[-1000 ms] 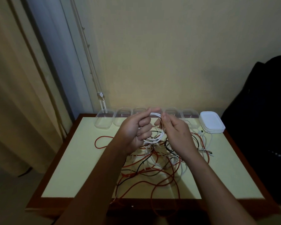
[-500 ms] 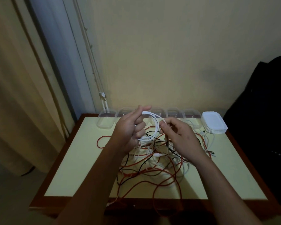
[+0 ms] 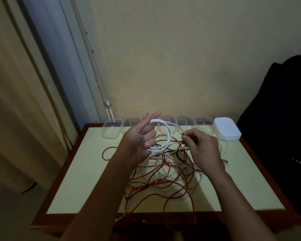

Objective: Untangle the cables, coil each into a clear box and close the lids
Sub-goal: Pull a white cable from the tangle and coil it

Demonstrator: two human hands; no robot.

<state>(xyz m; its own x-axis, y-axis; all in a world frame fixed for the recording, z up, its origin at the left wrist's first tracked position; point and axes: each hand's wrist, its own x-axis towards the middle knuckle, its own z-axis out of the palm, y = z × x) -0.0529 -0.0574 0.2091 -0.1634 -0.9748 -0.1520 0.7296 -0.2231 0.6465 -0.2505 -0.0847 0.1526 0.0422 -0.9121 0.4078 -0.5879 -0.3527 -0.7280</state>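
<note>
Gripping a half-wound white cable coil (image 3: 169,134) in the left hand (image 3: 139,143), fingers curled through the loops, above the far middle of the desk (image 3: 76,180). Pinching the free strand of that same cable with the right hand (image 3: 202,148), just right of the coil.

Likely to snag from here: trailing down into the tangle of red, black and white cables (image 3: 163,171) below both hands, so a hard pull could tighten the knot or drag the whole heap. Could also spring the finished loops off the left fingers if slackened while tugging. Hanging over the near edge too, several red loops, apt to slide off and pull more with them.

Along the far edge, a row of clear boxes (image 3: 111,129), all open, apparently with nothing inside, though dim and partly hidden behind the hands. At the far right, just beside the row, a stack of white lids (image 3: 227,131), none fitted yet.
</note>
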